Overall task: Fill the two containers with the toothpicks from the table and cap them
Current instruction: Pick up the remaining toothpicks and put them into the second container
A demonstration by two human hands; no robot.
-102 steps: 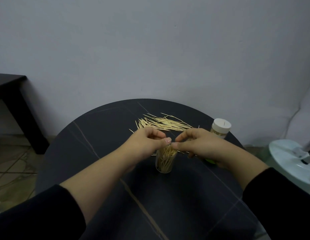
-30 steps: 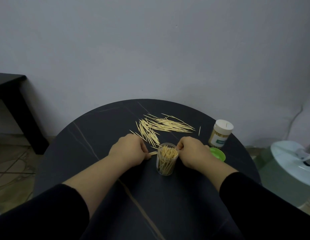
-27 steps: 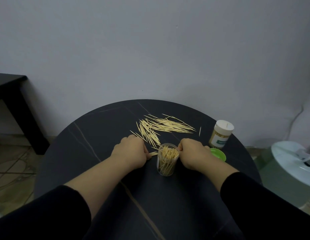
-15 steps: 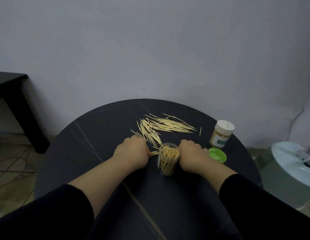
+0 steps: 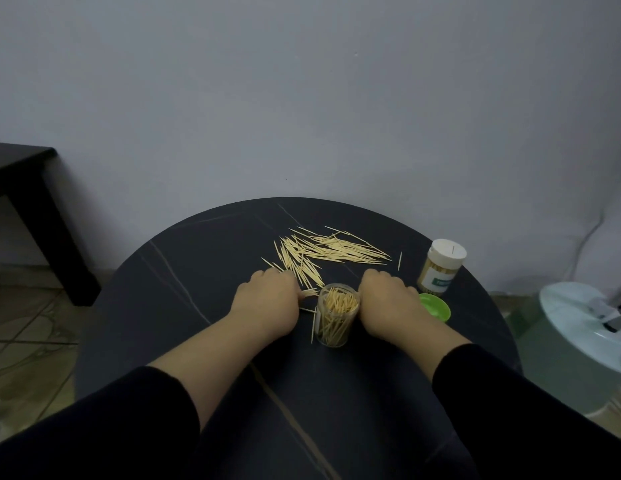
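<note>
An open clear container (image 5: 335, 315), partly filled with upright toothpicks, stands at the middle of the round black table (image 5: 184, 306). My left hand (image 5: 267, 301) lies knuckles-up just left of it and pinches a few toothpicks (image 5: 308, 293) whose tips poke out toward the container. My right hand (image 5: 388, 301) lies curled against the container's right side; its fingertips are hidden. A loose toothpick pile (image 5: 323, 252) is spread behind both hands. The second container (image 5: 440, 268), full and with a white cap, stands at the right. A green cap (image 5: 435, 306) lies beside my right wrist.
A single stray toothpick (image 5: 400, 261) lies between the pile and the capped container. A dark side table (image 5: 32, 202) stands at the left by the wall. A white round object (image 5: 586, 323) sits on the floor at the right, below the table's edge.
Since 3.4 s ago both hands have dropped from above the container to the tabletop on either side of it. Over the last second they have barely moved.
</note>
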